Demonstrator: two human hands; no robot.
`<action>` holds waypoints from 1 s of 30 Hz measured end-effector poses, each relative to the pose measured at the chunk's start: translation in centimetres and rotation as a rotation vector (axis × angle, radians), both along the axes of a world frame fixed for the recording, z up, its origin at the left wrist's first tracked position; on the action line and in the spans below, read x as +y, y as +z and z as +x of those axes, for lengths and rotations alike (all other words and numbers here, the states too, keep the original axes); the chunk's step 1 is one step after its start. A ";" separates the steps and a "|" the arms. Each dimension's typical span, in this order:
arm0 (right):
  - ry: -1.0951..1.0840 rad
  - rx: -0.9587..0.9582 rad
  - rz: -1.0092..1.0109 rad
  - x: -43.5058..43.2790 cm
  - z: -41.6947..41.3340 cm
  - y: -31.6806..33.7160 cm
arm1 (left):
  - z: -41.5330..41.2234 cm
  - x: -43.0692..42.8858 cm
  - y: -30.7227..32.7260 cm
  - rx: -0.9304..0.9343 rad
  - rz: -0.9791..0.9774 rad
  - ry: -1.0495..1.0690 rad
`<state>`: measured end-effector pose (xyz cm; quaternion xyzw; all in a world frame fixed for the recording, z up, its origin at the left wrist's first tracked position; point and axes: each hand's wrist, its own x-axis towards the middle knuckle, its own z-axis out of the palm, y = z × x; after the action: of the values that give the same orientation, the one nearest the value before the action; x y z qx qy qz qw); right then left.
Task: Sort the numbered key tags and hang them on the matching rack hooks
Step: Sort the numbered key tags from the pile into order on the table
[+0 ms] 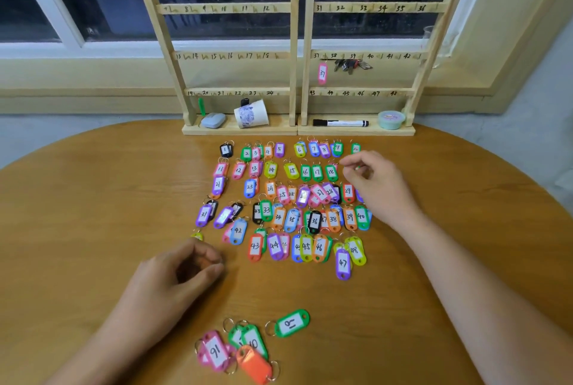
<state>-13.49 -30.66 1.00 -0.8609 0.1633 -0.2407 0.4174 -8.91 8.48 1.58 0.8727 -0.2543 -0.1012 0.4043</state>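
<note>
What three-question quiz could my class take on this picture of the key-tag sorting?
1. True or false: the pink tag 37 hangs on the rack.
2. Which thing lies on the rack's base, to the right of the black marker? A) a round mint-green tub B) a pair of scissors C) a stapler
3. Fill in: the purple tag that lies lowest in the sorted rows reads ___.

Key: 1 true; 2 A; 3 47.
</note>
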 end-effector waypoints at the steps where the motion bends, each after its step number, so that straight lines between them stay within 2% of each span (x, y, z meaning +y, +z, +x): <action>1: 0.036 0.000 0.004 1.2 -0.6 0.2 | -0.3 0.6 0.0 0.005 0.002 -0.006; 7: 0.195 0.022 -0.012 7.7 -4.9 0.4 | -2.2 3.6 -0.1 0.020 0.016 -0.085; 10: 0.264 0.028 -0.084 10.2 -7.0 0.1 | -3.0 4.6 -0.3 0.006 0.009 -0.128; 17: 0.421 0.035 -0.205 13.6 -11.9 -1.5 | -3.2 5.2 0.0 -0.002 0.029 -0.345; 25: 0.459 0.122 -0.317 14.9 -13.7 -1.7 | -3.0 4.9 -0.6 -0.038 0.038 -0.365; 30: 0.457 0.167 -0.243 14.7 -13.5 -1.0 | -2.7 4.7 -0.6 -0.034 0.035 -0.366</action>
<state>-27.03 -15.92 -0.02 -0.9361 -0.0312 -0.0862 0.3397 -11.64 13.18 0.98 0.8203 -0.4140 -0.1627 0.3594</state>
